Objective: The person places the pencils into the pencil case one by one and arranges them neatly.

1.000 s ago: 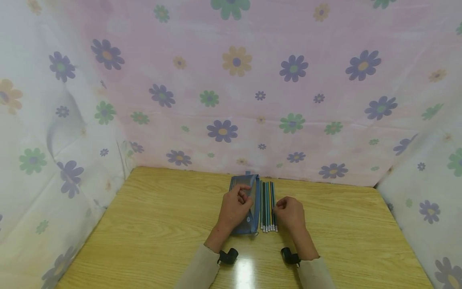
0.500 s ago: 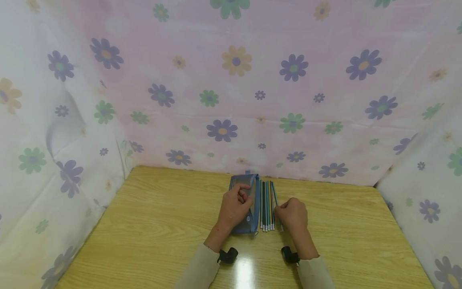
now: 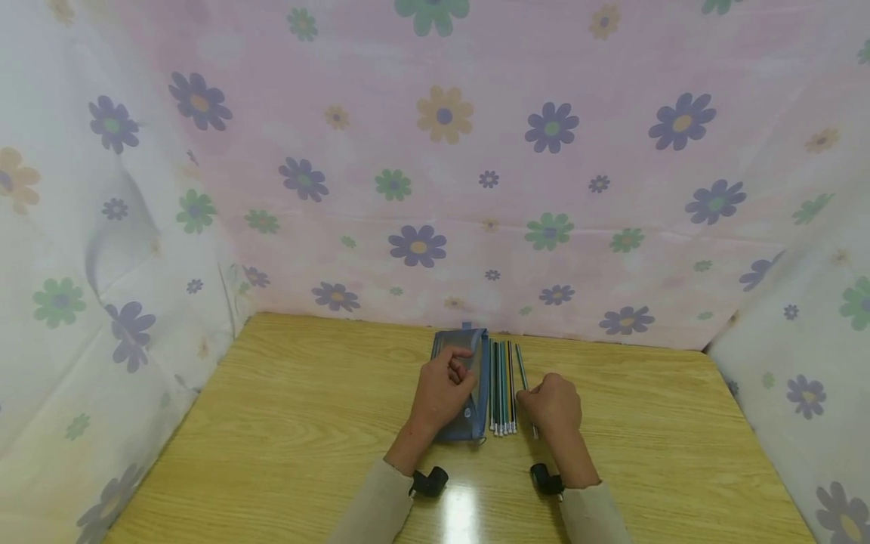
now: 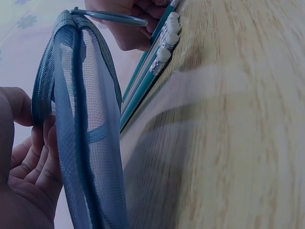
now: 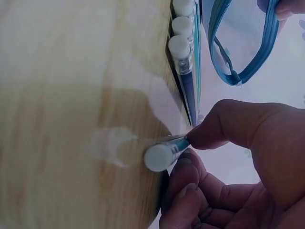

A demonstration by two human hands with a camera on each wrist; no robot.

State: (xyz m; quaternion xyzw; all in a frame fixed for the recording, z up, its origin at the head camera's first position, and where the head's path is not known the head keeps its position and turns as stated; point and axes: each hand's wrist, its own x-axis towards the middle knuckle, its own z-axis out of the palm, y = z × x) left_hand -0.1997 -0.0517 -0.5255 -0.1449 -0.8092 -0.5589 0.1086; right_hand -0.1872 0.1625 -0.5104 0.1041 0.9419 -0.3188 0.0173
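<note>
A blue mesh zip pencil case [image 3: 481, 423] lies on the table, its zipped mouth standing open in the right wrist view [image 5: 259, 59]. My left hand [image 3: 440, 394] pinches the case's edge between thumb and fingers, as the left wrist view shows. Right of the case lies a row of several pencils [image 3: 503, 385] with white erasers toward me. A single teal pencil [image 3: 521, 366] sits a little apart from that row. Thumb and fingertips of my right hand [image 3: 553, 408] pinch it near the eraser end [image 5: 159, 157]. What is inside the case is hard to make out.
The wood-grain table [image 3: 306, 423] ends at the back against a flowered cloth wall [image 3: 476, 151], with more cloth on both sides. A black wrist camera [image 3: 430, 482] is strapped to the left wrist, another [image 3: 546, 480] to the right.
My right hand has taken hold of the rightmost teal pencil and drawn it slightly right, away from the row. The left hand and the case have stayed in place.
</note>
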